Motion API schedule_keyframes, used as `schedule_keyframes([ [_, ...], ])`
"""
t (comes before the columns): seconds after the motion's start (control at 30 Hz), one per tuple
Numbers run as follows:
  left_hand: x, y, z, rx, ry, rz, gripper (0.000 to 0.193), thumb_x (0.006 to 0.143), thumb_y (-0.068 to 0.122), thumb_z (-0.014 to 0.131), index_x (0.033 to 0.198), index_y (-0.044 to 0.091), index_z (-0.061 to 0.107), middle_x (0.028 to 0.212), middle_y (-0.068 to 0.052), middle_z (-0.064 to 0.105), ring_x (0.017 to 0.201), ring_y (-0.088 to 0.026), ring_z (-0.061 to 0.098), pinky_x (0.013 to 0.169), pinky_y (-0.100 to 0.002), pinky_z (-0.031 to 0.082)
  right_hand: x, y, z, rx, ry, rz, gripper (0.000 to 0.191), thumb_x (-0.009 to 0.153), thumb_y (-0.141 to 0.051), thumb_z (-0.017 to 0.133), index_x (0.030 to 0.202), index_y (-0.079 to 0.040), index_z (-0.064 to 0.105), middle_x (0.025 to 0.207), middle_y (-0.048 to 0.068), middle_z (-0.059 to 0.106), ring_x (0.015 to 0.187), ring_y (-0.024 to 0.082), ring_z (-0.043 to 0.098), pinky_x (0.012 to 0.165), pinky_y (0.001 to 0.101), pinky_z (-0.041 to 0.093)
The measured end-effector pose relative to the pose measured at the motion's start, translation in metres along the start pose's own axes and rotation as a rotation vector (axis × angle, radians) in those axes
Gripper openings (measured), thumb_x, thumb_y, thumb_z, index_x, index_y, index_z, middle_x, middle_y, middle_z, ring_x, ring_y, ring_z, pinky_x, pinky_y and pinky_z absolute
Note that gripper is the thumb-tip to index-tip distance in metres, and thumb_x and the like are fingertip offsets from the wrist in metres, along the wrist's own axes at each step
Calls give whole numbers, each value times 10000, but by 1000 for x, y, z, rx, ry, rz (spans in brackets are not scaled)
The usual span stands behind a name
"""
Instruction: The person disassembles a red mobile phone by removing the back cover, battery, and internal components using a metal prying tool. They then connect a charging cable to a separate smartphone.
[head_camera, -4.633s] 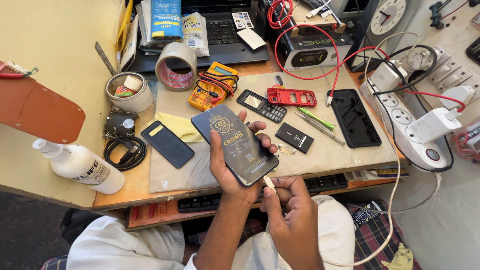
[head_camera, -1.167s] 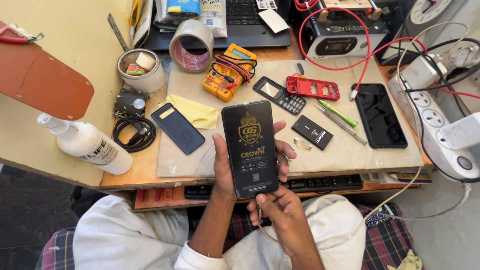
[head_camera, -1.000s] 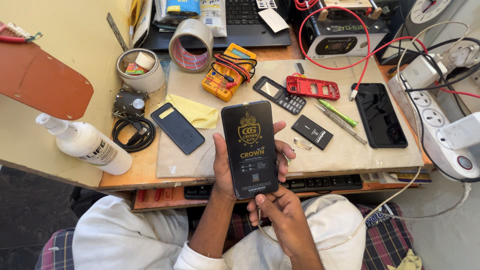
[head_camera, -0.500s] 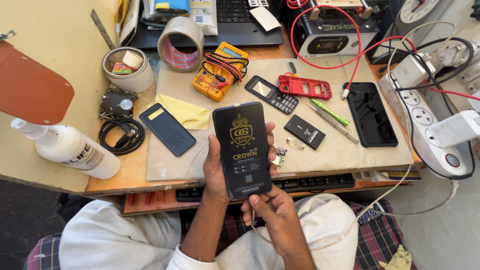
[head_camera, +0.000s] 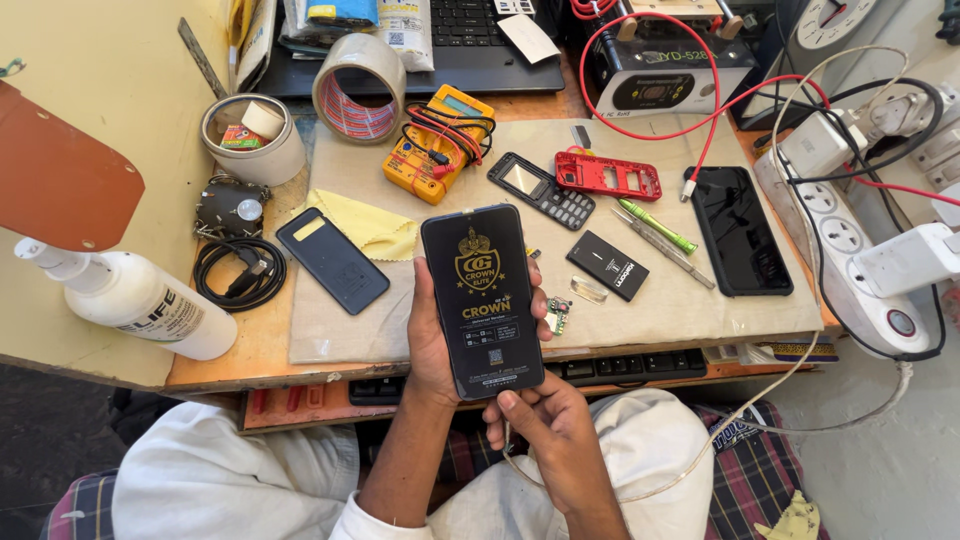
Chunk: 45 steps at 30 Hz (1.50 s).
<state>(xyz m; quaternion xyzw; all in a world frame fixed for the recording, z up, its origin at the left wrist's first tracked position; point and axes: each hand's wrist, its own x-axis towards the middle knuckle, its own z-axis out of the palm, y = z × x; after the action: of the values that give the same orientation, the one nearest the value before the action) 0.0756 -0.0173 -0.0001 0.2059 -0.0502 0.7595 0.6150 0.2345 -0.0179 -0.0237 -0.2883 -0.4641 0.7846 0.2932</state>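
Observation:
My left hand (head_camera: 430, 335) grips a black smartphone (head_camera: 482, 298) from behind, screen up, above the front edge of the workbench. The screen carries a dark protective film with a gold emblem. My right hand (head_camera: 545, 425) pinches the phone's bottom edge with thumb and fingers. On the grey mat (head_camera: 640, 290) just right of the phone lie a small circuit board (head_camera: 557, 315) and a clear little part (head_camera: 588, 289).
On the mat lie a dark phone back cover (head_camera: 332, 259), a yellow cloth (head_camera: 372, 227), a yellow multimeter (head_camera: 438, 142), a keypad phone (head_camera: 541, 189), a red phone frame (head_camera: 608, 175), a black battery (head_camera: 607, 265), tweezers and a second black smartphone (head_camera: 738, 229). Tape roll (head_camera: 358, 88), spray bottle (head_camera: 130, 297) and power strip (head_camera: 850, 250) surround it.
Since 4.6 s ago the phone has been turned upright and straightened in my hands. My right hand has stayed at its bottom edge; the view has shifted slightly.

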Motion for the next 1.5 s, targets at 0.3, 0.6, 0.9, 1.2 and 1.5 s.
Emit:
schedule_keyframes([
  [0.3, 2, 2, 5, -32, -17, -22, 957, 1041, 700, 356, 1623, -57, 296, 1312, -249, 582, 1124, -349, 680, 943, -497, 613, 0, 0, 1, -12, 24, -8, 188, 943, -132, 689, 1003, 45, 695, 804, 122, 723, 670, 168, 656, 613, 321, 550],
  [0.6, -4, 1, -8, 8, -20, -58, 995, 1049, 775, 374, 1498, -110, 443, 1277, -258, 595, 1104, -352, 680, 930, -459, 616, 1, 0, 1, -8, 34, -2, 198, 945, -140, 682, 1013, 46, 692, 799, 126, 720, 669, 174, 655, 612, 324, 548],
  [0.9, -2, 0, -7, 6, 22, -51, 988, 1011, 765, 385, 1493, -97, 424, 1321, -225, 568, 1107, -327, 667, 922, -457, 616, 3, 3, -1, -1, 33, -3, 194, 945, -133, 686, 1007, 50, 688, 798, 130, 716, 677, 180, 655, 617, 330, 550],
  [1.2, -3, -1, -3, -35, -4, -56, 969, 1027, 739, 377, 1521, -95, 390, 1351, -248, 549, 1127, -342, 666, 923, -473, 621, 2, 6, -2, 3, 39, -1, 198, 939, -136, 691, 1002, 52, 691, 801, 133, 722, 685, 188, 662, 627, 337, 553],
  [1.5, -3, -2, -4, -52, -15, -55, 979, 1031, 735, 383, 1541, -100, 358, 1341, -261, 541, 1132, -350, 662, 919, -471, 626, 3, 9, -5, -6, 50, 12, 205, 934, -143, 695, 1002, 51, 696, 800, 138, 726, 686, 188, 670, 627, 339, 560],
])
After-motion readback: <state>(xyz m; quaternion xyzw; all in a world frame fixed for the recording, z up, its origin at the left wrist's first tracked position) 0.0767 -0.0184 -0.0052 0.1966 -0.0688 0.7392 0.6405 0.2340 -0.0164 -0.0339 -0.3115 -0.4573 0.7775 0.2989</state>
